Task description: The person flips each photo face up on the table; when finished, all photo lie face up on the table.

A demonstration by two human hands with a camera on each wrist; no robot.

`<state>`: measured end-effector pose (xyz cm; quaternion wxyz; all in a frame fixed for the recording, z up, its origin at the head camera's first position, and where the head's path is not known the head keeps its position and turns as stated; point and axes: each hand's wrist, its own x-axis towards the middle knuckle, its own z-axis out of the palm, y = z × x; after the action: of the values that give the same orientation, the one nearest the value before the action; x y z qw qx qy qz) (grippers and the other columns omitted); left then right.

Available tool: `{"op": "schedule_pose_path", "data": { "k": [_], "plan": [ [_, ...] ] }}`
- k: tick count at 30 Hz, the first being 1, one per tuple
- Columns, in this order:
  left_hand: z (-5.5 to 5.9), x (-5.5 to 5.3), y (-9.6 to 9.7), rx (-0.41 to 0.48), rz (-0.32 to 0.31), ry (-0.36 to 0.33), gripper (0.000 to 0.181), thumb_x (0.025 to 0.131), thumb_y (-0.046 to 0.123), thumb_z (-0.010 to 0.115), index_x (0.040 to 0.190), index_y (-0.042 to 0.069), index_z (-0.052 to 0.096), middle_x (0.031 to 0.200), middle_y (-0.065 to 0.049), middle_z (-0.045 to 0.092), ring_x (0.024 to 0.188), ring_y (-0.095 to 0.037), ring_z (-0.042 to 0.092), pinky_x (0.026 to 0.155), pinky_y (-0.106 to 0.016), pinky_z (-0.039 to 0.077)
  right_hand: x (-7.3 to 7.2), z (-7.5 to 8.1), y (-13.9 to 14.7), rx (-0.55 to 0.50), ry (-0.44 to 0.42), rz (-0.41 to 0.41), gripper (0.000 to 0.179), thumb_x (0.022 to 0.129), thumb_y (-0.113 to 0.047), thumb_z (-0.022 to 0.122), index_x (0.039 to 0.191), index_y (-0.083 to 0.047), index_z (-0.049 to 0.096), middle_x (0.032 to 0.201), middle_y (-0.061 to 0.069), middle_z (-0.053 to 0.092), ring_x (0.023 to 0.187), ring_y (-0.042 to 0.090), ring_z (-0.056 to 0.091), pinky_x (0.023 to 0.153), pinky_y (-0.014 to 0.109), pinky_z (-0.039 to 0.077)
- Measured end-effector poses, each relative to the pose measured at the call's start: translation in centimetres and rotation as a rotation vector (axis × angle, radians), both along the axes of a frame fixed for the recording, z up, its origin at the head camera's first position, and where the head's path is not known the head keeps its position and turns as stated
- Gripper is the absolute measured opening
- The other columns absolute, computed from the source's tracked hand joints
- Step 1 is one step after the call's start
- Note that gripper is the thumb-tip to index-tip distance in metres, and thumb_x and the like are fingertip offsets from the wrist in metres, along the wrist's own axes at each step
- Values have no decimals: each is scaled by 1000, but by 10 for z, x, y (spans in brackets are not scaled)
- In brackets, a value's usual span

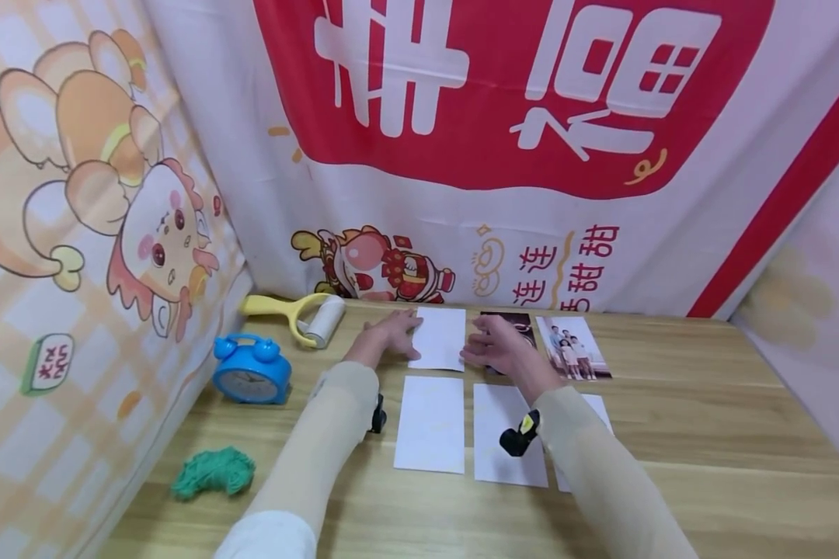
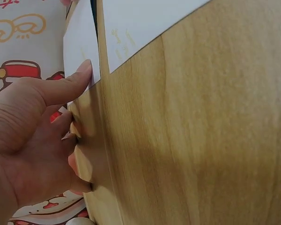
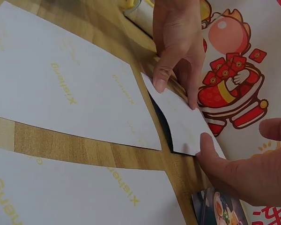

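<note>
A white-backed photo card [image 1: 439, 338] lies in the back row on the wooden table, between both hands. In the right wrist view its near edge bows up and shows a dark underside. My left hand [image 1: 391, 332] touches its left side, thumb on the white back and the other fingers spread toward the table. My right hand [image 1: 502, 345] has its thumb at the card's right corner, fingers apart. That hand partly covers a dark photo [image 1: 524, 321]. Right of it lies a family photo [image 1: 573, 349], picture side up.
A front row holds white cards [image 1: 429, 423] with faint yellow lettering; my right forearm covers part of the rightmost one [image 1: 597, 407]. To the left are a yellow-handled lint roller [image 1: 290, 310], a blue alarm clock [image 1: 253, 373] and a green bristly object [image 1: 213, 471]. Printed cloth [image 1: 405, 186] hangs behind.
</note>
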<state>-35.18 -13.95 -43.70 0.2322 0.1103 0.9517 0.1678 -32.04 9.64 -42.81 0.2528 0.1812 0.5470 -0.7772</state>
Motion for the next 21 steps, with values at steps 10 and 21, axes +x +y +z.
{"op": "schedule_pose_path", "data": {
  "k": [10,21],
  "plan": [
    [-2,-1,2,7,22,13,78,95,33,74,162,25,37,178,-1,14,166,-30,7,125,-80,3,0,-6,-4,89,67,0,42,103,-3,49,145,3,48,123,14,64,109,19,64,100,25,58],
    [-4,-2,0,8,16,22,79,94,34,75,162,24,37,178,0,14,166,-31,9,124,-81,4,4,-24,-13,383,245,76,43,95,4,61,137,10,55,99,10,66,72,9,63,66,18,57]
  ]
}}
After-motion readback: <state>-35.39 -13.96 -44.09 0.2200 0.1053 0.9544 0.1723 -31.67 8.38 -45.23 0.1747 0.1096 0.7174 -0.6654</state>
